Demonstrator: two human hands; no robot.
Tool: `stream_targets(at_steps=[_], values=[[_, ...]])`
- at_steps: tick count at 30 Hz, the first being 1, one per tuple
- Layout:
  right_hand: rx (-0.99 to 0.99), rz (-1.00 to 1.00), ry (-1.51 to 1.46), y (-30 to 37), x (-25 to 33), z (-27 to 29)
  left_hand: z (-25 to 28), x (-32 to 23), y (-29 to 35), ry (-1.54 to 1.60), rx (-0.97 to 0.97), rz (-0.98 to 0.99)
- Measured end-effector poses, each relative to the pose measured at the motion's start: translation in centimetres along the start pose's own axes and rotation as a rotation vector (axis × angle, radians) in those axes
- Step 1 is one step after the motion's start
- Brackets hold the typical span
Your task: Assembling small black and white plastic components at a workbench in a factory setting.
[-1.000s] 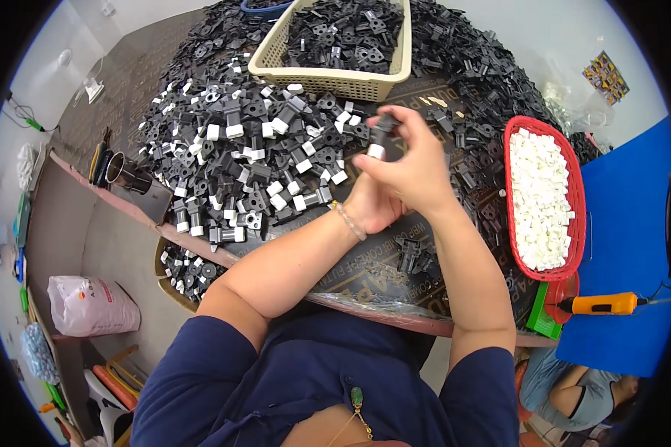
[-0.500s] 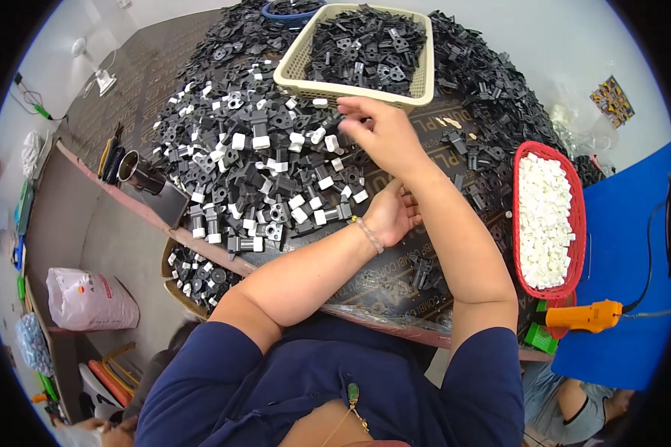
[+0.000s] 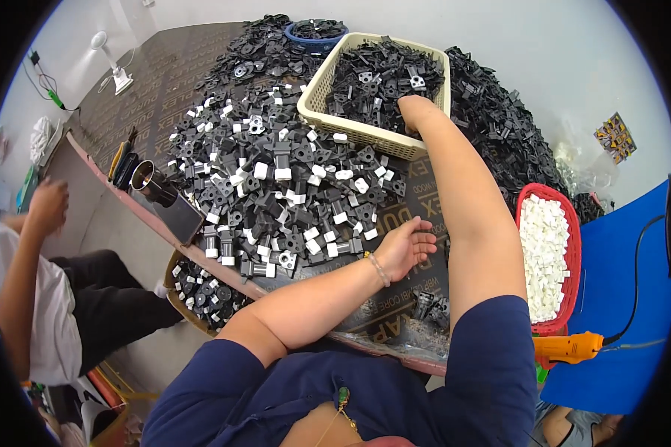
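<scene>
My right hand (image 3: 419, 113) reaches over the near rim of a cream plastic basket (image 3: 358, 134), down among the black plastic parts (image 3: 373, 80) heaped in it. Its fingertips are hidden, so whether they hold a part does not show. Over the dark tabletop, my left hand (image 3: 405, 252) is open, fingers loosely stretched toward the right, with nothing seen in it. A bead bracelet (image 3: 382, 270) circles its wrist. Left of both hands spreads a pile of black parts fitted with white blocks (image 3: 283, 171). A few black parts (image 3: 431, 307) lie near my right upper arm.
At right, a red basket (image 3: 576, 257) holds white blocks (image 3: 544, 253); an orange power tool (image 3: 570, 347) lies below it. A metal cup (image 3: 153, 182) stands at the left edge. Loose black parts (image 3: 492, 112) lie beyond. A person (image 3: 60, 298) is at left.
My right hand has moved up from the pile into the cream basket. My left hand remains low, fingers pointing more to the right. A person has come into view at left.
</scene>
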State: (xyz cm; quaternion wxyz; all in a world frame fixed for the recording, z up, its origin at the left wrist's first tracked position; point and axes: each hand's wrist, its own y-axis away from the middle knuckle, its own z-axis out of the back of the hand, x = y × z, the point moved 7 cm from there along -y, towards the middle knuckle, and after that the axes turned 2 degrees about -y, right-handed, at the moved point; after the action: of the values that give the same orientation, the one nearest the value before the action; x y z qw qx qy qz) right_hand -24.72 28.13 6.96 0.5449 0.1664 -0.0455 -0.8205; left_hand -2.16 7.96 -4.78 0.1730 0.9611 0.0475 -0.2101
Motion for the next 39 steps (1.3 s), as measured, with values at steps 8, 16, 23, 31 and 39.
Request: stream_targets(at_steps=[8,16,23,31,39], values=[[-0.23,0.12,-0.672,4.0,-2.0,6.9,0.4,-0.2,0.6,0.051,-0.045,0.023],[-0.457,0.452,-0.148,4.0,9.1,14.8,0.0,0.9,0.1,0.004,0.002,0.051],[-0.358,0.402,0.212,0.2,18.4,16.4,-0.3,0.6,-0.3,0.014,0.032,-0.004],[-0.385,0.326,0.117,-0.2,12.5,15.0,-0.4,1.1,-0.2,-0.018,0.043,0.045],[-0.216,0.273,-0.14,-3.0,13.8,14.1,-1.8,0.4,0.6,0.035,0.057,0.028]])
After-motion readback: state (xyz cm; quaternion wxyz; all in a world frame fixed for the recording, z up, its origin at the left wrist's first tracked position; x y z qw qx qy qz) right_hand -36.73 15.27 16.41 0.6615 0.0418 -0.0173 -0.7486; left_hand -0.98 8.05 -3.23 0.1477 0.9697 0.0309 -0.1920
